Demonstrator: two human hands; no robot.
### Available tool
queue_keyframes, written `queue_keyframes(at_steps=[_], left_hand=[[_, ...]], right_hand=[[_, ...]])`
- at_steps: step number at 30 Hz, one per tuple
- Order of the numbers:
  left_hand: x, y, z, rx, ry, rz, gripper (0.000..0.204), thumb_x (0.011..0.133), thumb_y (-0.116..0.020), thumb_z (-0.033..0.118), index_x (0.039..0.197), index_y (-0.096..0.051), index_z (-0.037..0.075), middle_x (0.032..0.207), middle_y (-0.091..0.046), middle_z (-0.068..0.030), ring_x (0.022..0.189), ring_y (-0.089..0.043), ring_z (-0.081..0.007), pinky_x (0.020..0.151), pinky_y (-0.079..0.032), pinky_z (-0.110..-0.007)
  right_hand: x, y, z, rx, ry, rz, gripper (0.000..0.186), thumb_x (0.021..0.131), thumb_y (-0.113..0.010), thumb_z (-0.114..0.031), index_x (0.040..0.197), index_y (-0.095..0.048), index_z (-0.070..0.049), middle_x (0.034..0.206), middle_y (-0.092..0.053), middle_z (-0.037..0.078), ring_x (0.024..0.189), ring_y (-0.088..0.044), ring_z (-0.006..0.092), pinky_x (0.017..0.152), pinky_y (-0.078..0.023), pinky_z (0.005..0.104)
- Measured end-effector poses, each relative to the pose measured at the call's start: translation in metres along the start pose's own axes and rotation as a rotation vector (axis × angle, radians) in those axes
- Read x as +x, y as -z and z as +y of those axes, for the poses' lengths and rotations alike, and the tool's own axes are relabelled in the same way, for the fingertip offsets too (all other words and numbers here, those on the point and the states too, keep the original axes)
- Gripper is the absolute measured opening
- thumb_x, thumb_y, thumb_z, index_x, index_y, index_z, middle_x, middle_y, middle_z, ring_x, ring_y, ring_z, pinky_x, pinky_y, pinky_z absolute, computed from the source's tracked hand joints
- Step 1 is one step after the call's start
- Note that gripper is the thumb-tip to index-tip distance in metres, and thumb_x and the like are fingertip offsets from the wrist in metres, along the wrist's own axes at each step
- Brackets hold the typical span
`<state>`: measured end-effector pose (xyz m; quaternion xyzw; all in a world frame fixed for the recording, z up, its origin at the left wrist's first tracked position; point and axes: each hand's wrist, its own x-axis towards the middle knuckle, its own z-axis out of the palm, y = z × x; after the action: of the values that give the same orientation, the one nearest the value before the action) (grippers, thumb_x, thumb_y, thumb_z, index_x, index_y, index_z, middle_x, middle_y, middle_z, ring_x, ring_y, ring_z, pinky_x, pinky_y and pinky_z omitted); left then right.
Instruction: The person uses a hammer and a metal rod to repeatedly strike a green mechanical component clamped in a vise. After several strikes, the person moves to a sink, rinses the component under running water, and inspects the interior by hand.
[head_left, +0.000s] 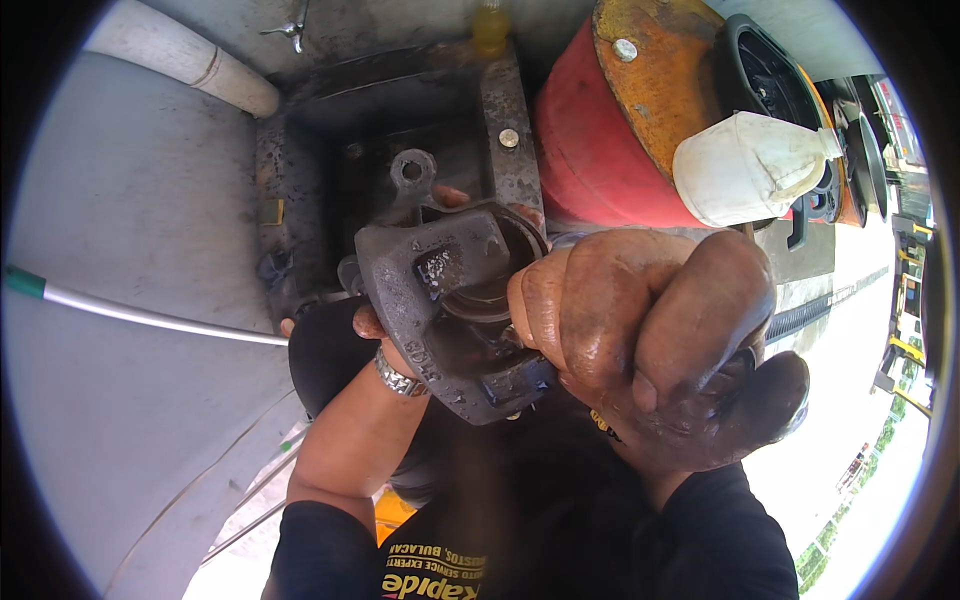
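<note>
In front of my chest, my left hand (392, 354) grips a dark, wet brake caliper (425, 275) from behind, and most of its fingers are hidden by the metal. A steel watch circles that wrist. The caliper's round bore faces right, and a lug with a hole sticks up at its top. My right hand (660, 330), smeared with black grease, is closed with its fingers curled. Its leading fingertips press at the caliper's bore. Whether something small is pinched there cannot be made out.
Behind the caliper is a dark, grimy basin (270, 170) with a tap (290, 30) above it. At the right stands a red drum (590, 130) with a rusty yellow top, carrying a white jug (735, 170) and black round parts. A silver pole (160, 312) leans at the left.
</note>
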<state>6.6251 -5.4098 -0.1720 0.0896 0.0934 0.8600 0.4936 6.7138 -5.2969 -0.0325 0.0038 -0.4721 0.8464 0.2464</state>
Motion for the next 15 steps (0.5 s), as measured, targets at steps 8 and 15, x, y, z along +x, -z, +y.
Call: queue_keyframes(at_steps=[8, 15], left_hand=[[-0.007, -0.008, 0.0, -0.003, 0.026, -0.003, 0.123, 0.054, -0.084, 0.073, 0.147, -0.033, 0.01, 0.14, -0.044, -0.0356, 0.126, -0.054, -0.0434, 0.103, -0.05, -0.051], [-0.008, -0.012, 0.003, 0.106, -0.012, 0.156, 0.125, 0.053, -0.085, 0.073, 0.147, -0.033, 0.009, 0.14, -0.045, -0.0346, 0.127, -0.054, -0.0421, 0.105, -0.049, -0.051]], right_hand=[[0.012, 0.002, 0.001, 0.082, -0.111, 0.026, 0.05, 0.083, -0.067, -0.052, 0.067, -0.048, -0.009, 0.066, -0.05, 0.011, 0.059, -0.04, 0.0222, 0.057, -0.031, 0.0352], [0.011, 0.012, 0.008, 0.05, 0.12, -0.036, 0.04, 0.091, -0.064, -0.041, 0.073, -0.044, -0.012, 0.074, -0.047, 0.006, 0.064, -0.041, 0.0197, 0.062, -0.032, 0.0339]])
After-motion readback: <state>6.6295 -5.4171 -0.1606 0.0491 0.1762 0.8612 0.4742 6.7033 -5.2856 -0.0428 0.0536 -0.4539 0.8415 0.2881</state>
